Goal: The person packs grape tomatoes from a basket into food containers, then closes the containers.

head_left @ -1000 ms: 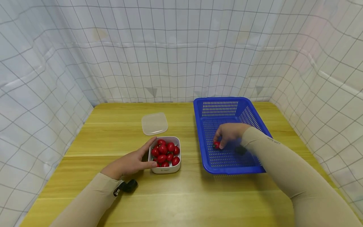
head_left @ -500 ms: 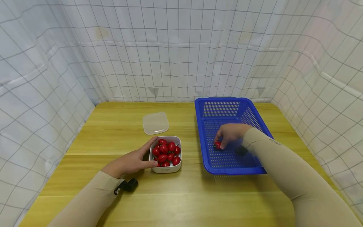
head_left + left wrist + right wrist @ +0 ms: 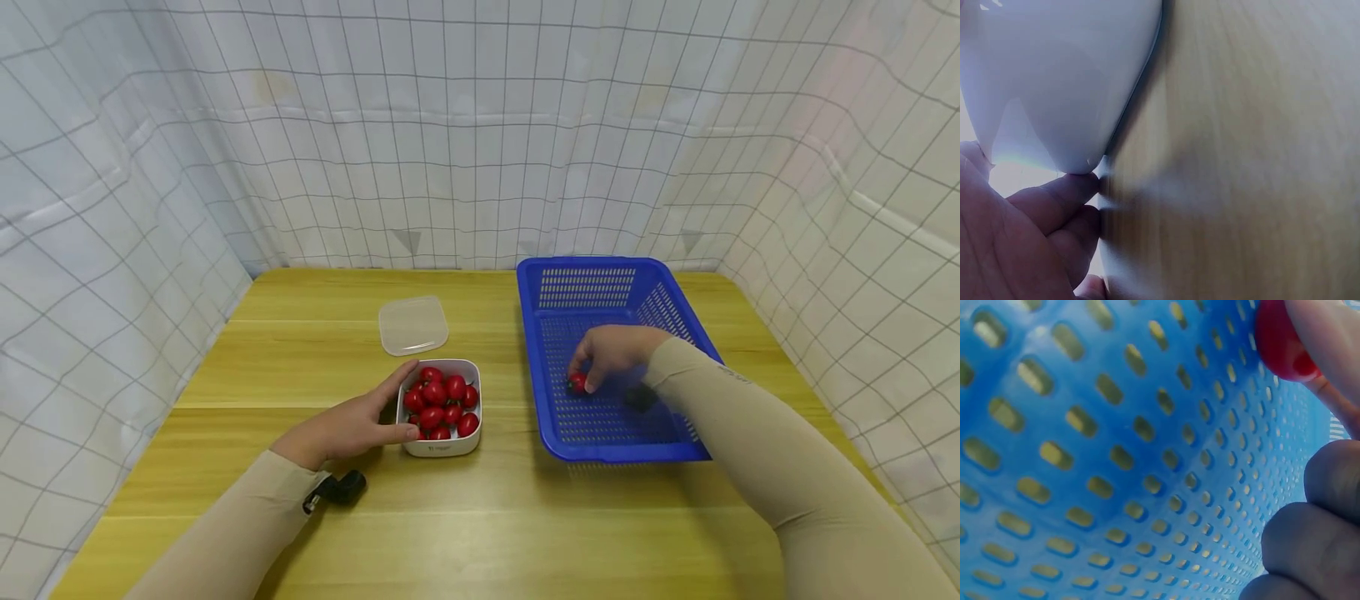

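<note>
Right hand (image 3: 613,354) is reaching down into the blue basket (image 3: 581,290), fingers curled and pinching a red cherry tomato (image 3: 576,382) at the fingertips; tomato is sitting low against the basket's perforated floor, whether touching it cannot tell. Right wrist view is showing the same tomato (image 3: 1280,344) pressed under a fingertip (image 3: 1329,337), the other fingers curling just below it. Left hand (image 3: 347,425) is resting on the wooden table (image 3: 300,367), fingers fairly straight, thumb and fingertips touching the left side of the white container (image 3: 441,447) full of cherry tomatoes (image 3: 438,404). Clear lid (image 3: 413,325) is lying flat beyond the left fingertips, apart from the container.
</note>
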Demonstrator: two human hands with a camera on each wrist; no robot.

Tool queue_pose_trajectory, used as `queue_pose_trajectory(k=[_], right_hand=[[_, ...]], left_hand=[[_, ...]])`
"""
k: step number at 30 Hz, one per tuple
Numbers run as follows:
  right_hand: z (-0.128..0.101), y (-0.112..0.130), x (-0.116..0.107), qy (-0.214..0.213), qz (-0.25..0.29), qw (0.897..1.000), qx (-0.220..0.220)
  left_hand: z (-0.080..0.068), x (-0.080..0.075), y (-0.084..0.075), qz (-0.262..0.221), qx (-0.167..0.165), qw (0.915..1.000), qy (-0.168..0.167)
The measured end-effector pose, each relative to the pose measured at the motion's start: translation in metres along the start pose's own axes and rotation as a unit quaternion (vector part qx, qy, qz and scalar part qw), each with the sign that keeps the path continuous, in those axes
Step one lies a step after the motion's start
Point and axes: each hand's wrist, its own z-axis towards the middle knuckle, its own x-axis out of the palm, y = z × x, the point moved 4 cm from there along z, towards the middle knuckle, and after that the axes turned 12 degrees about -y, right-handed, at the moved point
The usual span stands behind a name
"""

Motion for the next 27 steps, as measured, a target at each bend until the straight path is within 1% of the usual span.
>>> queue_pose_trajectory(k=[2,5,7,10,13,15,20,27], right_hand=[[-0.001,0.001,-0.003,-0.004,-0.003,1.0,-0.015],[-0.004,0.003,-0.011,-0.02,-0.003,0.999,-0.025],[-0.007,0.005,-0.019,-0.035,0.002,0.999,-0.024],[-0.012,0.009,-0.031,-0.052,0.027,0.998,-0.006],[-0.016,0.014,-0.042,-0.065,0.035,0.997,0.001],[-0.017,0.018,-0.05,-0.075,0.03,0.997,-0.004],[-0.018,0.033,-0.074,-0.104,0.022,0.994,-0.038],[-0.015,0.055,-0.1,-0.135,0.006,0.99,-0.045]], left_hand=[[0.0,0.0,0.0,0.004,0.001,1.0,-0.002],[0.0,-0.001,0.0,0.009,0.004,0.9999,-0.001],[0.0,-0.001,0.0,0.009,0.006,0.9999,0.001],[-0.001,-0.001,-0.001,0.01,0.007,0.9999,0.004],[-0.001,-0.001,-0.001,0.013,0.006,0.9999,0.004],[-0.001,-0.001,-0.001,0.015,0.006,0.9999,0.004],[-0.002,-0.002,-0.002,0.021,0.008,0.9998,0.002],[-0.002,-0.001,-0.002,0.016,0.008,0.9998,0.003]])
